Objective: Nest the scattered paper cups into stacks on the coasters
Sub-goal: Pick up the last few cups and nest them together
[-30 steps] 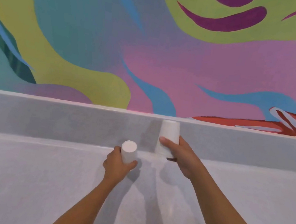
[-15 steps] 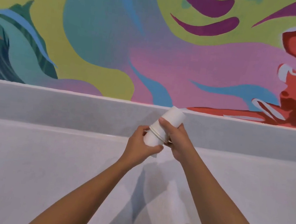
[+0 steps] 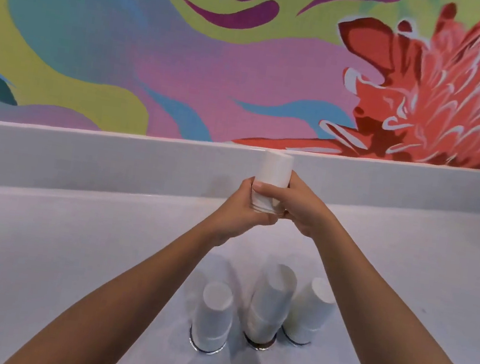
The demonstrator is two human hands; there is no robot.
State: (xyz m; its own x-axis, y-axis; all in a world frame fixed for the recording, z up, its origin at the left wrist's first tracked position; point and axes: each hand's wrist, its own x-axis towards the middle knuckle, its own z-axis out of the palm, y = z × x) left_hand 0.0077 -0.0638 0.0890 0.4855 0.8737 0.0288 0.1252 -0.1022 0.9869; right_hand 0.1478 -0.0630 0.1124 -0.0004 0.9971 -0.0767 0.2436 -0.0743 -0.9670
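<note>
Cups of white paper (image 3: 272,183), tucked together upside down, are gripped by the left hand (image 3: 241,209) and the right hand (image 3: 299,208) above the white desk (image 3: 71,251), maybe to press them snug before they join the cup stacks (image 3: 268,301) on round coasters (image 3: 206,349).

white counter (image 3: 39,262), three coasters (image 3: 206,349) in a row, inverted paper cups (image 3: 270,302) on each

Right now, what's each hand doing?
Left hand: grips the nested cups near the rims.
Right hand: grips the same cups, thumb across the front.
</note>
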